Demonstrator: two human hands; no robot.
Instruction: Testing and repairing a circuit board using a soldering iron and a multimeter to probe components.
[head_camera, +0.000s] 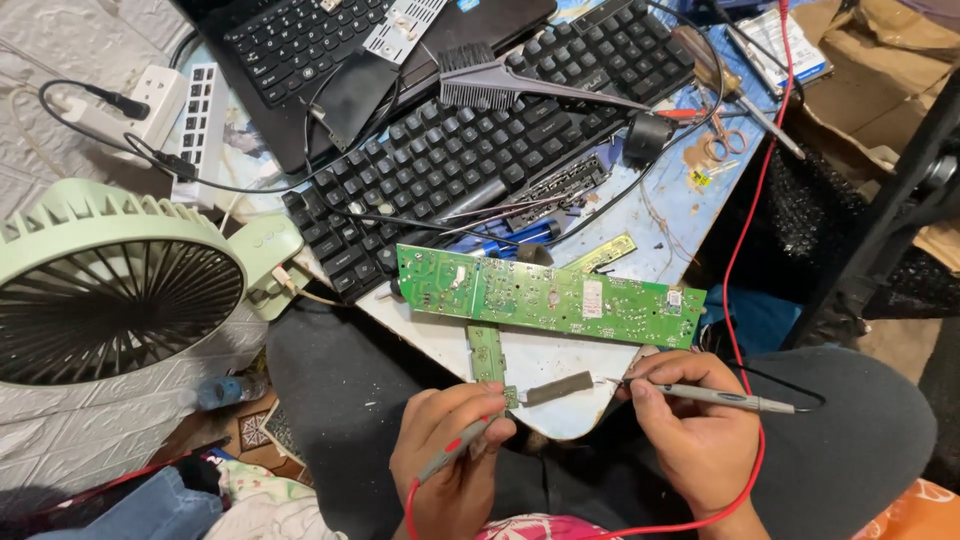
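Observation:
My left hand (452, 450) grips a grey test probe with a red band and a red lead (410, 505), its tip at the lower end of a narrow green board strip (487, 355). My right hand (690, 430) holds a second grey probe (715, 397) with a black lead, tip touching the right end of a small dark flat component (558, 388). Above both lies a long green circuit board (550, 297) on the light blue table (675, 215).
A black keyboard (470, 150) and a laptop (330, 60) lie behind the board, with a black brush (490, 80) on the keys. A pale green fan (110, 290) stands at left near a white power strip (150, 105). A red wire (765, 170) runs down the right.

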